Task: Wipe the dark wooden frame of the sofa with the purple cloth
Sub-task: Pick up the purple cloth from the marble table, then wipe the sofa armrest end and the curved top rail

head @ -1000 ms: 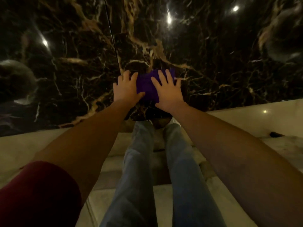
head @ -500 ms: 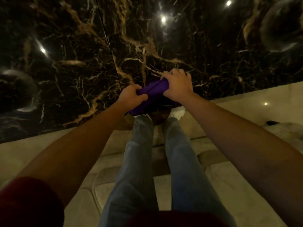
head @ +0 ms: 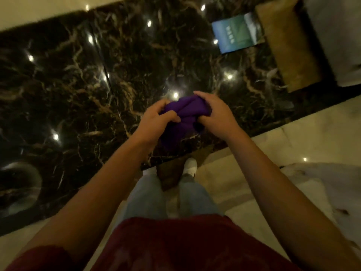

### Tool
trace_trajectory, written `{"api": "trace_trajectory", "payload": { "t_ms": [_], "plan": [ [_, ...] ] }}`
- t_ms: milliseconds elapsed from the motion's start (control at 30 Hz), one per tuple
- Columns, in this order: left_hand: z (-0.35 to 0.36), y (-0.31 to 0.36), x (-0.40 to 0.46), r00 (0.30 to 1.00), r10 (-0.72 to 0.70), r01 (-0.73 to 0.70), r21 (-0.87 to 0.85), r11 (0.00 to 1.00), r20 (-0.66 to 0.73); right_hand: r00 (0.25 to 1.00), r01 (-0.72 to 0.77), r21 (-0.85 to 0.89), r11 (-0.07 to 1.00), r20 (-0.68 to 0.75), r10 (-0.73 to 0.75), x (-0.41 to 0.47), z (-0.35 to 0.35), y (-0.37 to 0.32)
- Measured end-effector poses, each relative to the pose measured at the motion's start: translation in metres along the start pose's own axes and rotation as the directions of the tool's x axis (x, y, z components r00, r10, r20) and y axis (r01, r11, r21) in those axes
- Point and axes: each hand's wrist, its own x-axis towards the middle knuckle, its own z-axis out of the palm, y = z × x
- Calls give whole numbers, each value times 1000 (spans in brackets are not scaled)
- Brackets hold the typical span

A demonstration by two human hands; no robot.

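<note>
Hands are bunching up the purple cloth (head: 183,112) over the dark marble floor (head: 78,94). Left hand (head: 156,122) is gripping one side, and right hand (head: 214,114) is gripping the other.

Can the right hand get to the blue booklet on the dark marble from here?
Probably not yet: right hand is busy gripping the purple cloth, and the blue booklet lies far beyond it.

purple cloth (head: 184,114), bunched and creased, gripped between both hands, above dark marble

Matt purple cloth (head: 185,112); glossy, veined dark marble floor (head: 78,85).
</note>
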Motion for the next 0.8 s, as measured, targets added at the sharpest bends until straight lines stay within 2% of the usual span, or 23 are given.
{"api": "trace_trajectory", "payload": {
  "t_ms": [33,100,133,200,267,400,433,500,600,700,800],
  "plan": [
    [0,-4,-8,1000,-12,12,-37,999,-10,999,-45,57,997,-9,46,-7,6,4],
    [21,30,-23,994,70,-62,-91,994,88,969,-144,229,963,-164,184,-38,-22,-4],
    [20,23,-29,996,53,-43,-135,990,75,950,-213,355,910,-144,279,-44,-15,0],
    [37,50,-46,979,89,-66,-123,990,185,858,-260,614,745,-207,470,-77,-28,-6],
    [41,59,-57,969,103,-91,-62,994,227,816,-284,697,659,-184,547,-93,-26,-15],
    [45,82,-90,900,142,-194,87,977,412,778,-167,875,455,-167,606,-138,-9,-51],
    [43,81,-90,902,134,-180,74,981,410,784,-165,879,447,-159,601,-138,-6,-54],
    [45,85,-108,862,108,-172,84,982,496,736,-74,916,393,-216,642,-163,6,-65],
    [52,86,-122,827,58,-123,80,989,559,708,-9,951,308,-212,673,-186,16,-71],
    [63,86,-132,790,28,-99,82,992,612,707,90,947,308,-278,651,-204,24,-65],
    [84,86,-142,748,6,-91,94,991,664,697,257,950,178,-310,646,-227,21,-61]
  ]
}}
